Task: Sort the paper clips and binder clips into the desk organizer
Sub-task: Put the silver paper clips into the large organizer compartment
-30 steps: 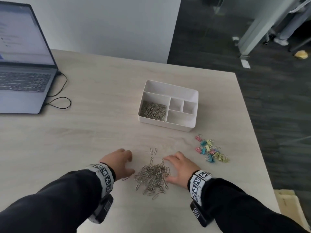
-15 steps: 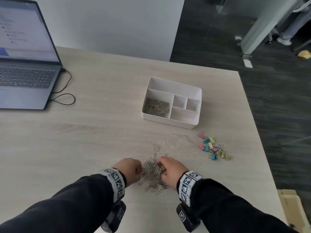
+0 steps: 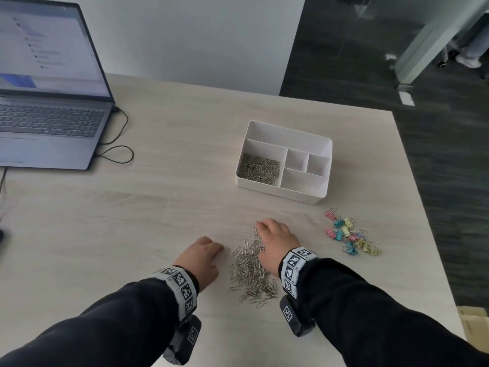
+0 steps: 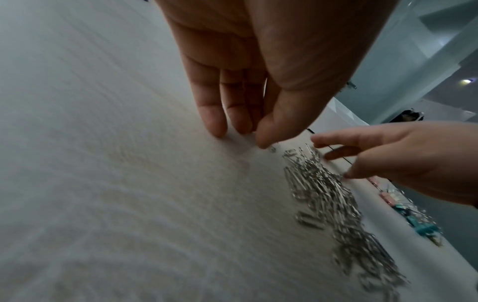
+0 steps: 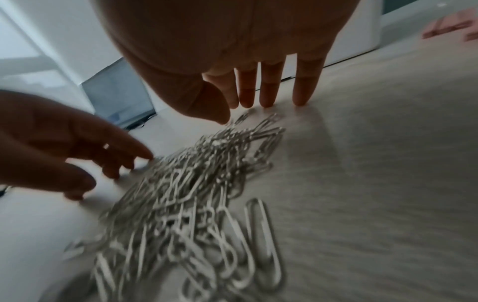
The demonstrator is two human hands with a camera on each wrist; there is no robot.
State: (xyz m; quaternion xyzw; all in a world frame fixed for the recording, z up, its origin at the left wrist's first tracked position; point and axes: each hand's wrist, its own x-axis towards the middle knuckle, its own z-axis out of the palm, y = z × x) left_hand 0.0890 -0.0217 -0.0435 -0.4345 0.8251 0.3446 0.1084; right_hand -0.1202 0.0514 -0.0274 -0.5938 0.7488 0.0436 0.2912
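Head view: my left hand (image 3: 201,260) and right hand (image 3: 275,241) flank the loose paper clip pile (image 3: 251,271) on the table (image 3: 132,221), fingers extended and relaxed, tips on the surface, nothing gripped. Looks like a corralling stance, hands either side so the clips bunch for a scoop. Right fingertips (image 5: 301,100) sit past the pile's far end near a stray clip (image 3: 255,232). Desk organizer (image 3: 284,161) is further back, clips already in its near-left compartment. Binder clips (image 3: 349,235) lie untouched to the right.
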